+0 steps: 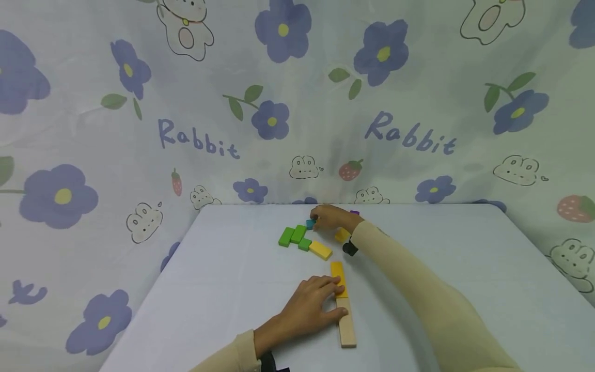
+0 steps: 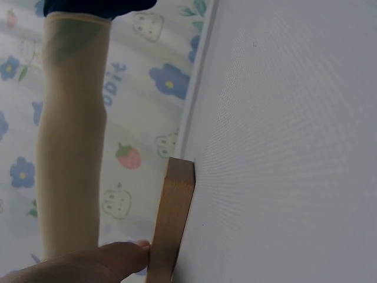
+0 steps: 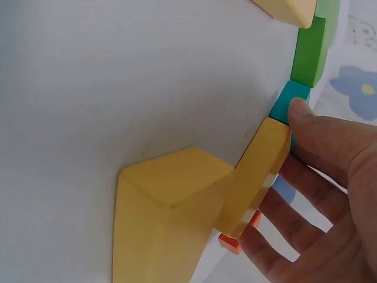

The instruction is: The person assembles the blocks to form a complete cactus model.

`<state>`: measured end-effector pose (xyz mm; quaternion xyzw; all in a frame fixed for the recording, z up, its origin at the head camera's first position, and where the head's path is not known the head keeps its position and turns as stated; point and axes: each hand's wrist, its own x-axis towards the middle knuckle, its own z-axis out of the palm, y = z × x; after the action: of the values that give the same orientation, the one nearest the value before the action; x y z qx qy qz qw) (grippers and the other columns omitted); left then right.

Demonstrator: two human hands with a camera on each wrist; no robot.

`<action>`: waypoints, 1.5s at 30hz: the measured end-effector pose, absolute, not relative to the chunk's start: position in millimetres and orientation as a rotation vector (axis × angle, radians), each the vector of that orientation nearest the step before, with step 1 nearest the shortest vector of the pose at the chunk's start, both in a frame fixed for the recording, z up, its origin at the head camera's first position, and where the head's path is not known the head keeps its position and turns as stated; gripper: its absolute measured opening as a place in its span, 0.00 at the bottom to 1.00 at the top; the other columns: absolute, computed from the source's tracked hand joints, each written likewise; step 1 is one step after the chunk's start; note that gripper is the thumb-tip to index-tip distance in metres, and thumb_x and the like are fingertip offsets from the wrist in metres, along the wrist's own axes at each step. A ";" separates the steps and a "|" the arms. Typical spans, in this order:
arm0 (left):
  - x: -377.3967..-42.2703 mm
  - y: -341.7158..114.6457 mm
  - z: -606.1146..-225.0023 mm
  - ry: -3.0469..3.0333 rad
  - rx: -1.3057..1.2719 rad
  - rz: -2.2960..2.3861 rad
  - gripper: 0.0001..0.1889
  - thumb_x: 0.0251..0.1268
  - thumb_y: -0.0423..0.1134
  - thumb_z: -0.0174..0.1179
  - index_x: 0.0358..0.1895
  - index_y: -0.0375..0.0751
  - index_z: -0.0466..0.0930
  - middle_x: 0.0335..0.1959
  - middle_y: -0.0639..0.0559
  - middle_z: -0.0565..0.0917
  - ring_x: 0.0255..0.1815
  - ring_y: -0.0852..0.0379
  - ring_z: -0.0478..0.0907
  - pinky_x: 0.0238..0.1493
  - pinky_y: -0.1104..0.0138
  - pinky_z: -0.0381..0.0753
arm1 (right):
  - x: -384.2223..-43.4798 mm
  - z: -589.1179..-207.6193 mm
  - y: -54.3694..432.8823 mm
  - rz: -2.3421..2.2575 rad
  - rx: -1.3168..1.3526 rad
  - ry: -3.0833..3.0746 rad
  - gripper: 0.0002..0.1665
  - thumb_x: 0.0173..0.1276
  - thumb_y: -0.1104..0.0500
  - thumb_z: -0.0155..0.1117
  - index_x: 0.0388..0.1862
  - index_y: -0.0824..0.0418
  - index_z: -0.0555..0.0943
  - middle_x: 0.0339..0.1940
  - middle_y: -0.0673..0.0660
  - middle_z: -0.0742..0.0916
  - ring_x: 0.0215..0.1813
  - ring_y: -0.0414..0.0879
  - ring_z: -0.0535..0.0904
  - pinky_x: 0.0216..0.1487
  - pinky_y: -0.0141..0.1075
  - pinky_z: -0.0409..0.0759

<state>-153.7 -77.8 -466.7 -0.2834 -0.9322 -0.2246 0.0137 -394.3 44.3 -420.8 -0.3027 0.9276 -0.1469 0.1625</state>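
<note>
My left hand (image 1: 307, 307) rests on two bars laid end to end, its fingers on the yellow block (image 1: 337, 269) and its thumb on the plain wooden block (image 1: 347, 333). In the left wrist view, the thumb touches the side of the wooden block (image 2: 174, 215). Farther back, my right hand (image 1: 331, 218) pinches a small teal block (image 1: 310, 224). In the right wrist view, the thumb lies on the teal block (image 3: 285, 103), with a yellow block (image 3: 256, 177) beside it. The other fingers reach along the far side of that yellow block.
Several green blocks (image 1: 299, 234) and a yellow block (image 1: 321, 250) lie left of and before the right hand. Another yellow block (image 1: 341, 235) and a purple block (image 1: 355, 212) sit near its wrist. A red-orange block (image 3: 231, 243) shows behind. A printed curtain (image 1: 297, 103) backs the white table (image 1: 223, 294).
</note>
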 end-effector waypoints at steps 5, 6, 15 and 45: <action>-153.3 -74.8 -466.6 -2.883 -0.924 -0.684 0.26 0.67 0.65 0.58 0.63 0.59 0.79 0.69 0.61 0.75 0.66 0.59 0.74 0.61 0.56 0.77 | -395.8 -423.9 49.0 -0.424 -0.851 2.660 0.20 0.71 0.53 0.67 0.59 0.56 0.81 0.56 0.52 0.85 0.55 0.46 0.77 0.65 0.41 0.78; -153.0 -74.8 -466.8 -2.881 -0.925 -0.678 0.26 0.66 0.65 0.58 0.62 0.59 0.79 0.68 0.61 0.76 0.66 0.59 0.74 0.61 0.56 0.77 | -396.3 -425.1 49.0 -0.423 -0.860 2.662 0.19 0.71 0.53 0.67 0.58 0.56 0.82 0.55 0.52 0.85 0.54 0.45 0.78 0.65 0.40 0.78; -152.7 -73.7 -469.9 -2.853 -0.936 -0.674 0.25 0.66 0.64 0.59 0.62 0.59 0.79 0.68 0.62 0.76 0.66 0.59 0.74 0.60 0.56 0.77 | -395.3 -424.6 51.8 -0.524 -0.819 2.682 0.19 0.69 0.53 0.68 0.56 0.56 0.82 0.52 0.52 0.85 0.53 0.46 0.78 0.61 0.41 0.80; -147.2 -76.8 -469.5 -2.852 -0.926 -0.640 0.27 0.65 0.67 0.59 0.61 0.59 0.80 0.67 0.62 0.76 0.65 0.58 0.74 0.60 0.54 0.77 | -304.7 -401.4 139.3 -0.943 -1.082 2.752 0.19 0.67 0.55 0.71 0.55 0.59 0.83 0.47 0.53 0.86 0.47 0.45 0.82 0.54 0.46 0.85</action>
<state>-147.2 -76.8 -469.5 -0.3017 -0.9295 -0.2087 0.0377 -304.7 139.3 -401.4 -0.3487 0.8864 -0.3039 0.0189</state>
